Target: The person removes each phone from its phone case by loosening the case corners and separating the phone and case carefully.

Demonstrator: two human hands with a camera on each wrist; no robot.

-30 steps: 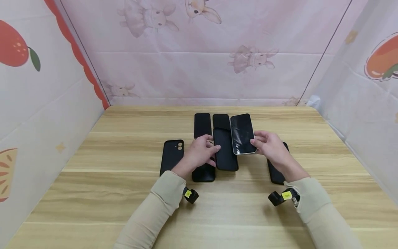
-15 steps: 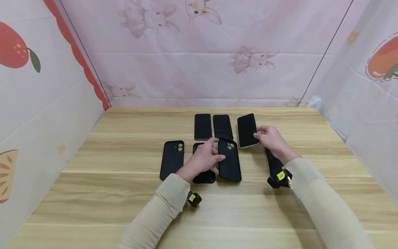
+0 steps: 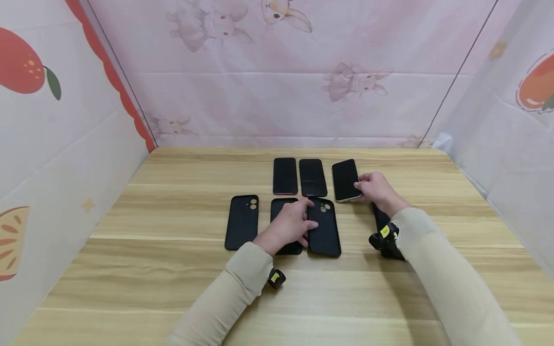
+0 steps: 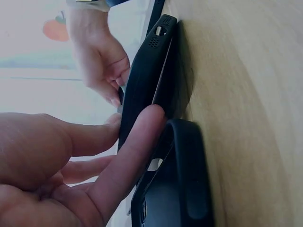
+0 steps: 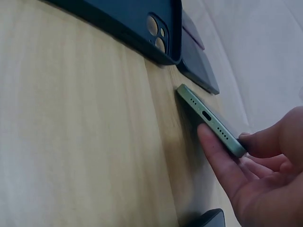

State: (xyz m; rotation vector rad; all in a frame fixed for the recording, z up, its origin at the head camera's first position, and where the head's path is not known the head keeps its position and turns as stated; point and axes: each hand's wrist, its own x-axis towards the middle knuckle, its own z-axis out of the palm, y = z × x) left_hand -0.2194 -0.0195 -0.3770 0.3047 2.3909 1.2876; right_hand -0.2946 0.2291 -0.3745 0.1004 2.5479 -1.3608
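Observation:
My left hand (image 3: 289,225) pinches the left edge of a black phone case (image 3: 325,235) with round camera cutouts. In the left wrist view that case (image 4: 147,71) is tilted, one edge close to the tabletop. Farther back, my right hand (image 3: 380,193) grips the right edge of a smartphone (image 3: 345,179) with a dark screen. Thumb and fingers pinch the phone (image 5: 213,120) in the right wrist view, where its pale green edge and charging port show; it leans, low over the table. Another black case (image 3: 292,249) lies partly hidden beneath my left hand.
Two dark phones (image 3: 285,176) lie side by side at the back of the wooden table (image 3: 164,216). A black case (image 3: 241,223) with camera holes lies at the left. A further black item (image 3: 383,222) is partly covered by my right forearm.
The phone in my right hand has moved right, away from the case, and down towards the table. My left hand has brought the case nearer the front and lowered it beside the others.

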